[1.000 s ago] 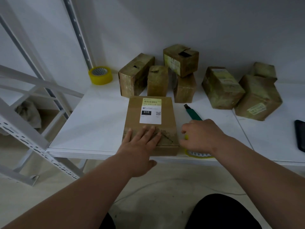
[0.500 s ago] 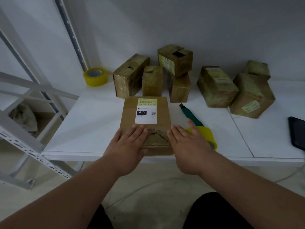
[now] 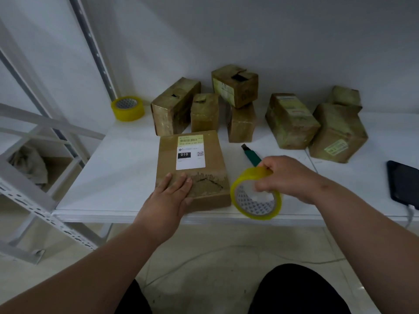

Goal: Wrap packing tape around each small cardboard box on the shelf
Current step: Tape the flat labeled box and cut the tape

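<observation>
Tape roll (image 3: 256, 200) gripped in right hand (image 3: 288, 177), beside box (image 3: 192, 164).

- I read "010" in white on a black patch, on the white shipping label (image 3: 190, 152) stuck on the flat cardboard box (image 3: 192, 164).
- That label also carries a barcode and a QR code; its small print is too blurred for me.
- Labels on the rear boxes are unreadable.
</observation>
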Available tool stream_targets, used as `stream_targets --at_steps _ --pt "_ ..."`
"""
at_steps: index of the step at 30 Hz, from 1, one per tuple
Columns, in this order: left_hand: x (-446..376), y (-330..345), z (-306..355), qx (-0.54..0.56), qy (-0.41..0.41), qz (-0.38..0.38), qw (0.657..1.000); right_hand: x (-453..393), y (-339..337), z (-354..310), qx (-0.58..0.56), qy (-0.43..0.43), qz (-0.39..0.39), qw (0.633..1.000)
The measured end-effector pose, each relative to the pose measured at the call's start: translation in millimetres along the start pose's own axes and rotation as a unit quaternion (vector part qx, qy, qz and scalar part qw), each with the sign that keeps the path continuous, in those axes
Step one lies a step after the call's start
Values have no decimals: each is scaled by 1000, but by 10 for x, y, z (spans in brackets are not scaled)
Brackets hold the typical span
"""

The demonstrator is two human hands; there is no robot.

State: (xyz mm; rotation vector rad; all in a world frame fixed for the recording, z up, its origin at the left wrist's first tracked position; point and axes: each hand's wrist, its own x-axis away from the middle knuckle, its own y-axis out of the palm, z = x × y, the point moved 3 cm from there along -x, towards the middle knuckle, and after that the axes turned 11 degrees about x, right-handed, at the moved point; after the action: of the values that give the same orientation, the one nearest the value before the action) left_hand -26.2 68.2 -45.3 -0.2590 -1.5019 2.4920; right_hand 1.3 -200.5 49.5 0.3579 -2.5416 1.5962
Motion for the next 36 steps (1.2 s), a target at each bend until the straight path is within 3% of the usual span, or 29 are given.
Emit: stream_targets --at_steps 3,8,10,12,16,22,27,32,36 --pt "26 -66 -19 80 -3 35 996 30 -144 -210 13 -62 32 997" --pt "56 -322 63 225 -33 93 969 158 -539 -655 -252 -117 -14 961" --pt "-9 -439 190 276 -40 74 957 173 -651 -861 -237 -153 -25 959" --pt "-83 -545 287 284 -9 77 956 166 -666 -1037 -222 -175 -36 958" --pt "-130 -743 355 285 65 98 951 127 -587 -1173 -294 -206 -53 932" --pt "-59 -871 242 289 54 76 953 64 -375 -1114 -337 -218 -71 913" --pt "4 -915 105 332 23 78 940 1 -453 -859 -270 -198 -52 941" --pt "12 -907 105 358 10 79 930 -32 -169 -626 -230 -132 -105 959" --pt "52 -913 113 422 -10 77 903 -119 21 -637 -159 -112 -58 979"
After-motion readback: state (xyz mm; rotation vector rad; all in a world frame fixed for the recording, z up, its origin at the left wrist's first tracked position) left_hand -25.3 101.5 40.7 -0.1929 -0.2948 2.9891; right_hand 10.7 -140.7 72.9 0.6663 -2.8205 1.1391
